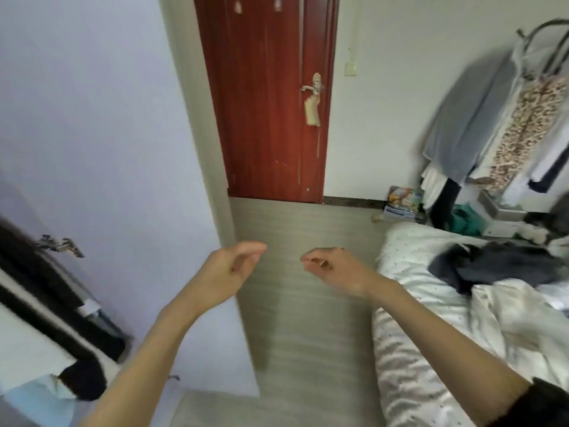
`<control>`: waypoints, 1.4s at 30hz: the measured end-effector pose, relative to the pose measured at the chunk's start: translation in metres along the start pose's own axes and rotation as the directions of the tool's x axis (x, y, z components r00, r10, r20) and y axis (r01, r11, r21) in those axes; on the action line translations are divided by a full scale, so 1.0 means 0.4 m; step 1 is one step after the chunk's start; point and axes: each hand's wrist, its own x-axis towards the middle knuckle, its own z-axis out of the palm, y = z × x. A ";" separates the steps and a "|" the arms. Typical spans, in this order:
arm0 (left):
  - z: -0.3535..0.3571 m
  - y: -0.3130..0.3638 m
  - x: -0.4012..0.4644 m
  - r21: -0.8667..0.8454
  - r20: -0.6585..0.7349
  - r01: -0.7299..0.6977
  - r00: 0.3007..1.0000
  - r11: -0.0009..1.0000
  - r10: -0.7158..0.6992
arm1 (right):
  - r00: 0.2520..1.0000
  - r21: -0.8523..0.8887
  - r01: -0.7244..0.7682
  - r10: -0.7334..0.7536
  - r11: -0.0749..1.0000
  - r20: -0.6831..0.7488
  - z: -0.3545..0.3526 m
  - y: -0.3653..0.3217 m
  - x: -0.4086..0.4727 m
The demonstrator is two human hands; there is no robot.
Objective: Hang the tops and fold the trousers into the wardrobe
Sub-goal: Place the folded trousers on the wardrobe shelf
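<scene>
Both hands, left hand (237,266) and right hand (334,268), loosely curled, empty; dark clothes (492,263) on bed (431,318) likely soft, limp: best gripped at waistband or shoulders.

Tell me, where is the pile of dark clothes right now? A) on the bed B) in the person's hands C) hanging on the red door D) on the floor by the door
A: the dark clothes lie heaped on the white bed, while the left hand and right hand hold nothing.
</scene>
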 end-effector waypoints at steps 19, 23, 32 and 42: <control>1.068 0.352 0.508 -0.114 0.676 -0.153 0.713 0.982 0.189 | 0.653 0.252 -0.670 0.716 0.698 -0.246 -0.390 0.920 -0.476; 1.266 0.335 0.600 -0.065 0.793 -0.197 0.585 0.978 0.171 | 0.553 0.301 -0.746 0.804 0.594 -0.217 -0.381 1.089 -0.463; 1.652 0.316 0.858 -0.010 0.867 -0.318 0.469 0.948 0.167 | 0.344 0.316 -0.875 0.930 0.367 -0.130 -0.360 1.437 -0.376; 1.846 0.237 0.752 -0.059 0.980 -0.470 0.140 0.881 0.141 | 0.146 0.137 -0.980 0.989 0.147 -0.021 -0.170 1.511 -0.484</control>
